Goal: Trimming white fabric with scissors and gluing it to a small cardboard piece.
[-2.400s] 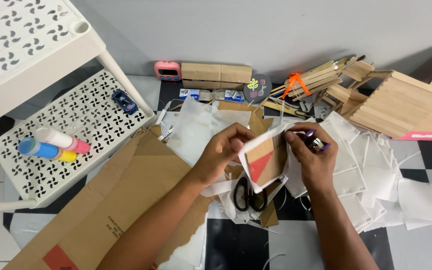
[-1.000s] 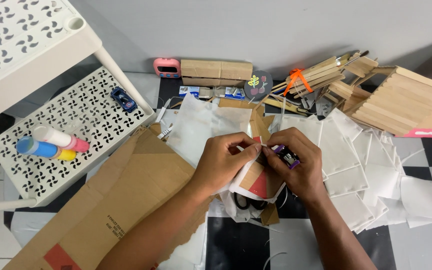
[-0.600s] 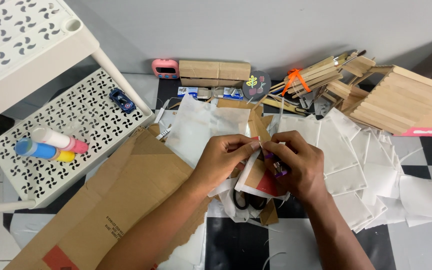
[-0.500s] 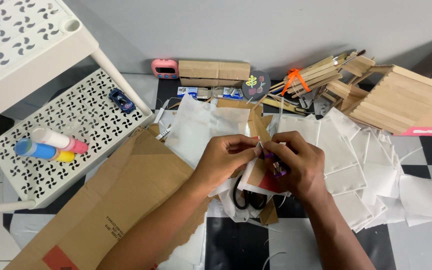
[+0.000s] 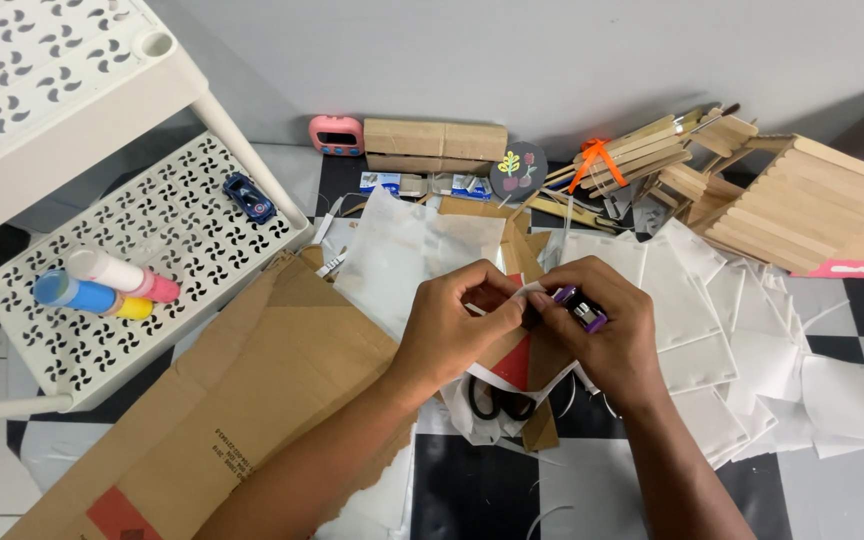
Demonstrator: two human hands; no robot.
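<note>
My left hand [image 5: 457,325] pinches the upper edge of a small cardboard piece [image 5: 514,362] with a white rim and a red patch. My right hand [image 5: 600,325] grips a small purple stapler [image 5: 580,306] and presses it against the same edge, right beside my left fingertips. Black-handled scissors [image 5: 497,400] lie under the piece, partly hidden by it and by my hands.
A large torn brown cardboard sheet [image 5: 222,410] lies at the left. White paper squares [image 5: 722,330] are spread at the right. Wooden stick structures [image 5: 802,195] stand at the back right. A white perforated shelf [image 5: 122,260] holds glue tubes [image 5: 102,285] and a toy car [image 5: 249,197].
The cardboard piece was held up with its red face showing. It has since come down and my hands have closed together, the stapler now at its top edge.
</note>
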